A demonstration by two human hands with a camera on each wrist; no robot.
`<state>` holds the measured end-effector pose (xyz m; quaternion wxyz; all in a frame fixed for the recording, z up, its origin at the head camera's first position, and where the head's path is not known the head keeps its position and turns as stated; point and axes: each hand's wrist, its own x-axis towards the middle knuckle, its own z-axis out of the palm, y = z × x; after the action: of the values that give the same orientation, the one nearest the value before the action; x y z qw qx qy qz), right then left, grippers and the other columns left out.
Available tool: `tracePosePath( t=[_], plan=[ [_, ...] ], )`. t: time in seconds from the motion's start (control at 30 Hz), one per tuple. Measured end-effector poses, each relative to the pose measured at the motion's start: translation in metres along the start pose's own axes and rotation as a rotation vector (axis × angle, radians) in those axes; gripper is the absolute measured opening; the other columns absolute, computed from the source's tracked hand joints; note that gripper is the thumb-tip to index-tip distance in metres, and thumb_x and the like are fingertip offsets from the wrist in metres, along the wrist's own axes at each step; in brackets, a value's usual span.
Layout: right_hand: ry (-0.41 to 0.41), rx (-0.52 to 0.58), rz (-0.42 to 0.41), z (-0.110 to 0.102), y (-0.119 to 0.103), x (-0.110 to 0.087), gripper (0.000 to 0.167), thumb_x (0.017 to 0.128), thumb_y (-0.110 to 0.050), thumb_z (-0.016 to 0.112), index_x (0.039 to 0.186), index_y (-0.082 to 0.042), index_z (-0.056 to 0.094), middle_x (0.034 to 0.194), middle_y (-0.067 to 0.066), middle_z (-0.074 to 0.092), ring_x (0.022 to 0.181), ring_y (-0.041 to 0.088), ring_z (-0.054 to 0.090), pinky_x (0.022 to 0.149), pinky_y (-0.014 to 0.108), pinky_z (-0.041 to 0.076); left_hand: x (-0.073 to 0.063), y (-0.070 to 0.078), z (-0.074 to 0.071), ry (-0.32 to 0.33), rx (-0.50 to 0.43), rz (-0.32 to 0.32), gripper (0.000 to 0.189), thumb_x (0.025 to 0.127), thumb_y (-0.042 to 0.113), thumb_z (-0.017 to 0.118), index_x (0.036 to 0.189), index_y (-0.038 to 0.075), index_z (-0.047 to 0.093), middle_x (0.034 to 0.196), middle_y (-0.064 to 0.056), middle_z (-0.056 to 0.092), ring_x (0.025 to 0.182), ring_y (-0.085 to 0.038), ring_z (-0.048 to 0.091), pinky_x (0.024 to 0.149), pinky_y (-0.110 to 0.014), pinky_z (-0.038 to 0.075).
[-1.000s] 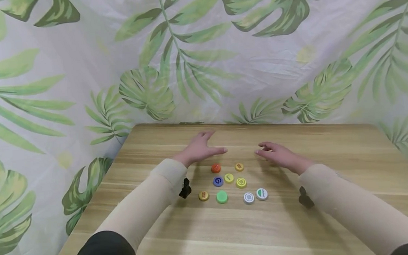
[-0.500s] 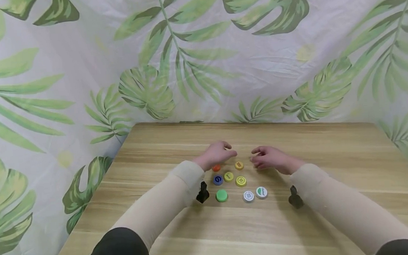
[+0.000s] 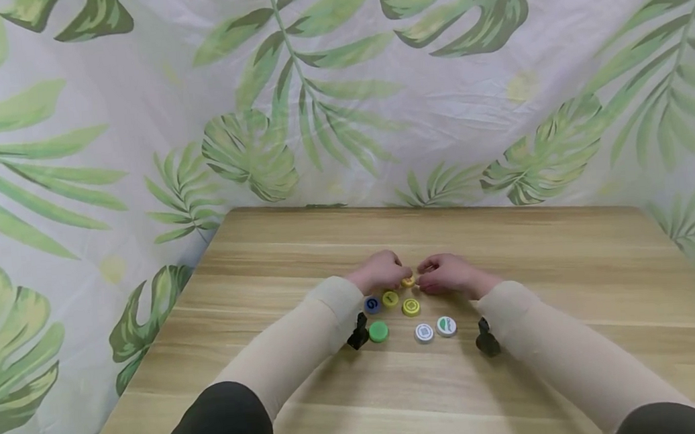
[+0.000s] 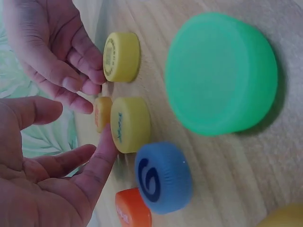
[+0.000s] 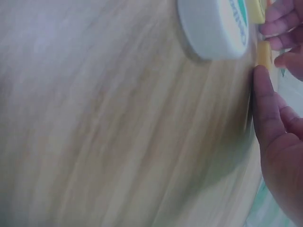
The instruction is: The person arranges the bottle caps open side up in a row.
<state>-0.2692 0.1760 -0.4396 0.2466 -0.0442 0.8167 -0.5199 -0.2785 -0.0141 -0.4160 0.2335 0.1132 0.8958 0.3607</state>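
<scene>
An orange-yellow bottle cap (image 3: 408,282) lies on the table between my two hands. My left hand (image 3: 381,271) reaches in from the left, fingers fairly straight, with fingertips right at that cap. From the other side comes my right hand (image 3: 448,273); in the right wrist view a thumb or finger (image 5: 265,101) ends at the cap's edge (image 5: 263,54). Close by lie a pale yellow cap (image 4: 130,125), a second yellow cap (image 3: 411,307) and a blue cap (image 4: 163,177). The red-orange cap (image 4: 134,208) is hidden behind my left hand in the head view.
Nearer me on the wooden table (image 3: 360,404) are a green cap (image 3: 378,331) and two white caps, one plain-printed (image 3: 424,333) and one with green (image 3: 446,326). Black wrist-camera mounts (image 3: 358,332) hang below the sleeves. A leaf-print cloth (image 3: 340,110) stands behind the table.
Both hands have moved together toward the orange-yellow cap: the left to the right and slightly down, the right a little leftward and down. The caps appear to stay in place.
</scene>
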Motion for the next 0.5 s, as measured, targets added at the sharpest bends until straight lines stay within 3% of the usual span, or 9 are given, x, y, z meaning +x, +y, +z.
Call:
tracePosePath(
  t=[0.17,0.3,0.4,0.5],
  plan=[
    [0.067,-0.081,-0.022,0.005,-0.005,0.003,0.034,0.091,0.002,0.066,0.122,0.014,0.058,0.104,0.016,0.067,0.086,0.016,0.066,0.078,0.025,0.058,0.009,0.001,0.007,0.022,-0.056,0.004,0.023,0.098,0.011,0.061,0.111,-0.009,0.064,0.075,-0.007,0.061,0.066,-0.016,0.055,0.061,-0.024,0.046],
    [0.153,-0.232,-0.054,0.011,-0.01,0.006,0.023,0.085,0.001,0.067,0.107,0.008,0.067,0.096,0.012,0.068,0.085,0.017,0.061,0.076,0.025,0.052,0.016,0.003,0.013,0.026,-0.085,0.017,0.009,0.094,0.004,0.059,0.089,-0.003,0.063,0.066,-0.004,0.057,0.056,-0.014,0.049,0.052,-0.023,0.04],
    [0.203,-0.344,-0.048,0.017,-0.014,0.008,0.018,0.08,-0.001,0.071,0.097,0.002,0.068,0.092,0.008,0.068,0.085,0.02,0.059,0.076,0.027,0.048,0.018,0.003,0.015,0.048,-0.11,-0.008,0.015,0.093,0.001,0.059,0.078,0.004,0.056,0.064,-0.004,0.056,0.055,-0.014,0.048,0.051,-0.023,0.039],
    [0.217,-0.393,-0.034,0.022,-0.016,0.008,0.018,0.076,-0.002,0.074,0.092,0.0,0.067,0.088,0.007,0.065,0.084,0.022,0.058,0.075,0.029,0.048,0.017,0.0,0.016,0.045,-0.183,-0.035,0.018,0.092,-0.001,0.06,0.076,0.005,0.054,0.066,-0.006,0.057,0.057,-0.015,0.049,0.053,-0.024,0.04]
  ],
)
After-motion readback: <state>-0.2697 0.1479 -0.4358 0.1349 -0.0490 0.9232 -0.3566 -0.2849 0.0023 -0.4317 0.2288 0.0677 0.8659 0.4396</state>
